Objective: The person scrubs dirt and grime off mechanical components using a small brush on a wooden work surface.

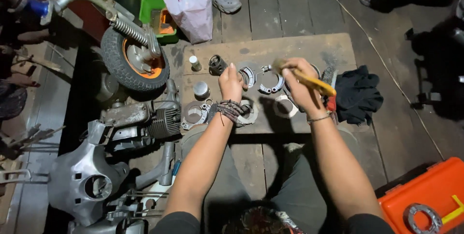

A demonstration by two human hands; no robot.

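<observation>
Seated on a plank floor, a person's left hand pins a curved brake shoe on the wooden board, grip closed round it; right hand grips a yellow-handled brush w/ bristles over the part. Best done w/ short strokes, part held firm. Scooter wheel nearby.

- A yellow-handled brush is tilted, bristles up-left, over the board.
- A curved grey metal brake shoe is held just above the board.
</observation>
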